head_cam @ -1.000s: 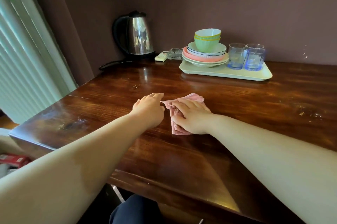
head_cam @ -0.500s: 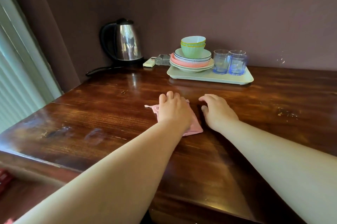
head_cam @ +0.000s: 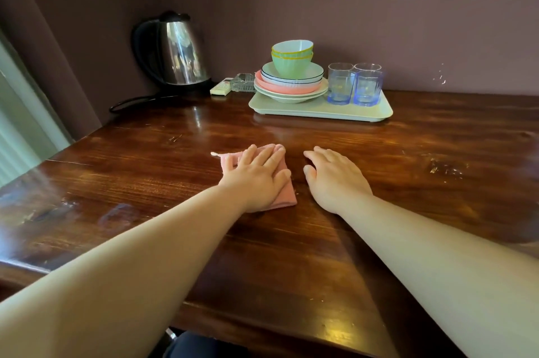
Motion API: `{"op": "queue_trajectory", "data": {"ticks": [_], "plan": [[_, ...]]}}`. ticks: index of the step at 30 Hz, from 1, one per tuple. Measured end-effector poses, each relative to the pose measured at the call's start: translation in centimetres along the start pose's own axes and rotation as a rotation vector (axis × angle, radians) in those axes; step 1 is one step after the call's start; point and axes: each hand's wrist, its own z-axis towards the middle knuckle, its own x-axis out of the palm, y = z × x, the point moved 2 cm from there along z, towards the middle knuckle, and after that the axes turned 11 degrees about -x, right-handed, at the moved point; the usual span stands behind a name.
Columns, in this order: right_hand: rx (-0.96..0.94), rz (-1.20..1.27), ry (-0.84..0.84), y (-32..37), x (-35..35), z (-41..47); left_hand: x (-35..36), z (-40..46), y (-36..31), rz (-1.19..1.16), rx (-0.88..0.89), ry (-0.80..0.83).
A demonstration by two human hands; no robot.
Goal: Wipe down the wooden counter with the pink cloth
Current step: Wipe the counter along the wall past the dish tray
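The left hand lies flat on the folded pink cloth, its grip slack, fingers straight and pressing the cloth onto the wooden tabletop. Just to its right, apart from the cloth, the right hand rests palm down on the bare wood, fingers loosely spread and holding nothing. Beyond both hands, near the wall, a pale tray carries stacked plates with green bowls on top and blue-tinted glasses beside them. Farther left of the tray stands a steel kettle.
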Motion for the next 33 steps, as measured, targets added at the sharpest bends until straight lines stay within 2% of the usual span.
{"op": "queue_trajectory", "data": {"ticks": [3, 8, 10, 15, 19, 21, 26, 31, 33], "plan": [[0.027, 0.015, -0.023, 0.2, -0.2, -0.1, -0.7, 0.9, -1.1, 0.012, -0.054, 0.012], [0.217, -0.003, -0.155, -0.3, -0.7, -0.5, 0.7, -2.2, -0.1, 0.006, 0.144, -0.017], [0.267, 0.010, -0.168, -0.3, -0.8, -0.5, 0.5, -2.3, 0.0, -0.031, 0.165, -0.009], [0.236, 0.017, 0.015, -1.1, -2.4, 0.7, -1.1, -0.3, -1.8, -0.016, 0.026, 0.029], [0.116, -0.021, 0.084, -4.0, -3.4, 0.1, 0.7, -2.2, -2.3, -0.020, 0.230, 0.036], [0.086, -0.052, 0.078, -4.4, -2.7, -0.3, 0.8, -1.9, -2.4, -0.030, 0.256, 0.020], [0.084, -0.051, 0.054, -4.5, -2.4, -0.3, -0.6, 1.0, -4.8, -0.016, 0.135, 0.047], [0.076, -0.046, 0.032, -4.7, -2.1, -0.2, 1.6, -1.9, -4.0, -0.047, 0.343, -0.017], [0.074, -0.039, 0.024, -4.8, -2.1, -0.1, 1.2, -1.4, -3.9, -0.052, 0.325, -0.010]]}}
